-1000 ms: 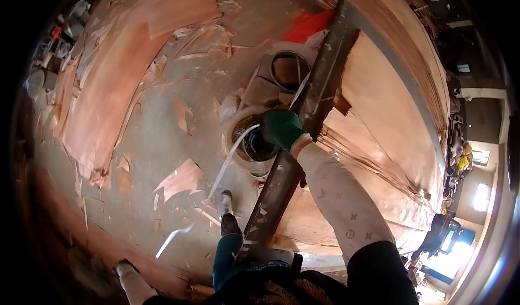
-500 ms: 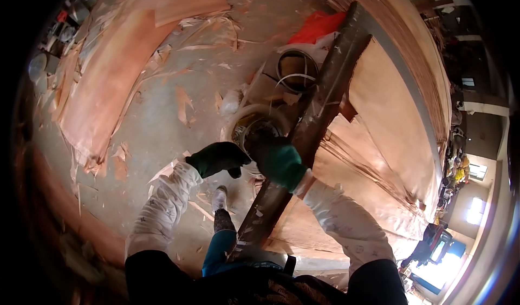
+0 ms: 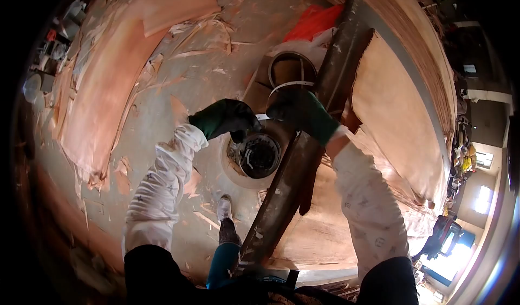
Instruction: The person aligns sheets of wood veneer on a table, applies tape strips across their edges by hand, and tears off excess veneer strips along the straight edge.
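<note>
1. Strip (image 3: 262,117), white: short length shows between the 2 hands, at 12 o'clock of the dark tub (image 3: 279,156).
2. Left hand (image 3: 227,120), dark green glove: at 11 o'clock of tub, fingers curled, pinching near end of strip; thumb points down toward 6 o'clock.
3. Right hand (image 3: 300,113), same glove type: between 1 and 2 o'clock of tub, fingers closed over strip.
4. White band arcs up from right hand toward 1 o'clock, crossing the lower rim of a round container (image 3: 292,56); cannot tell if it's 1 piece with strip.
5. Tub has dark, cluttered contents, details too small to tell; it sits inside a wider pale round vessel (image 3: 228,169).
6. Dark beam (image 3: 281,194) runs from 1 o'clock down to about 6 o'clock of frame, passing just beside tub on its 4 o'clock side.
7. Thin wooden sheets (image 3: 398,88) lie at 2 o'clock, beyond beam; more sheets (image 3: 103,105) at 10 o'clock on floor, with scraps around.
8. Red sheet (image 3: 311,23) near 1 o'clock, against beam. Foot (image 3: 223,207) at 7 o'clock.
</note>
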### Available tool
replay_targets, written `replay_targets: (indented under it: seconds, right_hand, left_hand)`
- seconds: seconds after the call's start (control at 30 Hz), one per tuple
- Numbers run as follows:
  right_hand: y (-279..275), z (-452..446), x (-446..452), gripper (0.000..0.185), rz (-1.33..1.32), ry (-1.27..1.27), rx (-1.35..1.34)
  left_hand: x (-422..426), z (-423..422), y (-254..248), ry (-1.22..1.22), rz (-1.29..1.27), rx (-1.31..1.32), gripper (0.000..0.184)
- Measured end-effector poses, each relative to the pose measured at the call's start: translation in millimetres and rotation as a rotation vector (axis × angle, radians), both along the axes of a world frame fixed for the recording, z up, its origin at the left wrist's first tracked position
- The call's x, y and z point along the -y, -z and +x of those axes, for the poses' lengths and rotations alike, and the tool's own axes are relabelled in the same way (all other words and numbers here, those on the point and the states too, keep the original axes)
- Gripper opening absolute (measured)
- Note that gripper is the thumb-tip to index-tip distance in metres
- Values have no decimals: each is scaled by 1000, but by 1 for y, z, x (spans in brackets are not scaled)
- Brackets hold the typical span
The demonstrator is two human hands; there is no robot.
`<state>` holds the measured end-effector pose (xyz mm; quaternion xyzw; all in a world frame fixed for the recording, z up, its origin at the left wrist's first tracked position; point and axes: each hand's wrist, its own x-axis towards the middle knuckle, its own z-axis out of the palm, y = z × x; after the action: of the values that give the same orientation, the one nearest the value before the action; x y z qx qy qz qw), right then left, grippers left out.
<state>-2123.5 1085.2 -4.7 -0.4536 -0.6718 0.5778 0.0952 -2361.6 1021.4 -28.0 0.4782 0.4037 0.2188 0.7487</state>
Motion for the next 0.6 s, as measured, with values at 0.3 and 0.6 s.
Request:
replay_targets:
  seconds: [0.3, 0.6]
  right_hand:
    - [65, 27, -121, 17, 999, -96, 674]
    - [20, 35, -107, 10, 979, -136, 573]
  left_hand:
    - [-61, 38, 54, -308, 1173, -704, 24]
    - [-69, -35, 102, -910, 285, 73, 33]
